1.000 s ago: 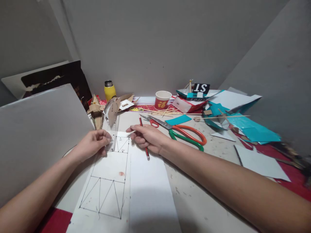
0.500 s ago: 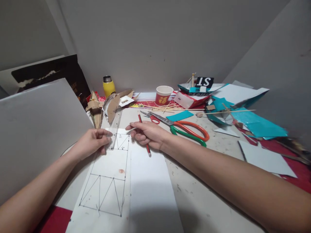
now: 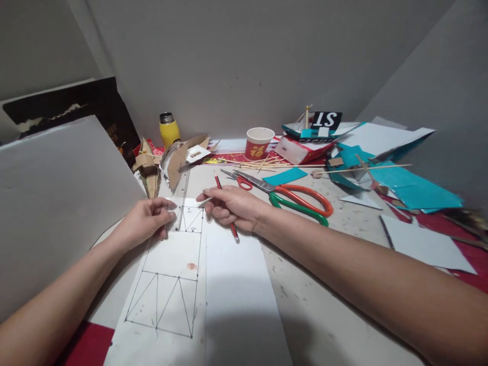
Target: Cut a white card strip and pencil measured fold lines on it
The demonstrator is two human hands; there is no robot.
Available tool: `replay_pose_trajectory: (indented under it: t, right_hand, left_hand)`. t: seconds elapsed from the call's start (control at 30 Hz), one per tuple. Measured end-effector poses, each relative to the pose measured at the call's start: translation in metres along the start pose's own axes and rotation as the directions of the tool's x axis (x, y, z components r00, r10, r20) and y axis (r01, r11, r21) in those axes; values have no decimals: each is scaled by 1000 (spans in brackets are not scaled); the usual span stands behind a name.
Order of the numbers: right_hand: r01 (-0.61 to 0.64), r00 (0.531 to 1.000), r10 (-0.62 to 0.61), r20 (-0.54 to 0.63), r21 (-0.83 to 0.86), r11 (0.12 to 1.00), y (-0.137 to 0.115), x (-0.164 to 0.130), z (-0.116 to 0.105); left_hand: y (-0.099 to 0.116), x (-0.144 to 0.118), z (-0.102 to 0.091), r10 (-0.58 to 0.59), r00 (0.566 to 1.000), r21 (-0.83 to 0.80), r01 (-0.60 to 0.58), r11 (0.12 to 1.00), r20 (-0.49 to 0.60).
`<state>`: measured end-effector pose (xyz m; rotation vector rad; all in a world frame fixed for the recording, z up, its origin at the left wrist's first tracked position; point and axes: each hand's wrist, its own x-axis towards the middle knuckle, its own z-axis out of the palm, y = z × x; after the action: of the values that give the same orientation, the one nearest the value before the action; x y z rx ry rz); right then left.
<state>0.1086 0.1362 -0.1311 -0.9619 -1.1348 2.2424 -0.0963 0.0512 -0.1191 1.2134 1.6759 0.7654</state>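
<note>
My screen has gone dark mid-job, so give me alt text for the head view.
A person's left hand touches a clear ruler on paper with drawn triangles; the right hand holds a red-and-black pencil. Also in view: large scissors with orange and green handles, thin sticks, a red-and-white cup and a yellow bottle.

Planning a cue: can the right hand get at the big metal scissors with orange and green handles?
Likely yes: the right hand is near the scissors and their orange handle lies uncovered, but that hand holds a red-and-black pencil.
</note>
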Motion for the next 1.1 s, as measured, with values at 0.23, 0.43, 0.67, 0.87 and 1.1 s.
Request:
replay_pose_trajectory:
  t: [0.23, 0.43, 0.67, 0.87, 1.1]
  right_hand:
    - [2, 1000, -2, 0, -2, 1000, 0, 0, 0]
    - [1, 1000, -1, 9, -7, 1000, 0, 0, 1]
    - [0, 1000, 0, 11, -8, 1000, -1, 0, 1]
    - [-5, 1000, 5, 4, -5, 1000, -1, 0, 1]
    - [3, 1000, -3, 3, -5, 1000, 0, 0, 1]
  left_hand:
    - [-5, 3, -1, 35, 999, 20, -35, 999, -3]
    - [-5, 3, -1, 12, 1000, 12, -12, 1000, -9]
    - [-5, 1, -2, 34, 999, 58, -33, 998, -20]
    - [-2, 1, 0, 25, 999, 43, -24, 999, -29]
    - [-1, 0, 1, 20, 999, 81, -17, 997, -42]
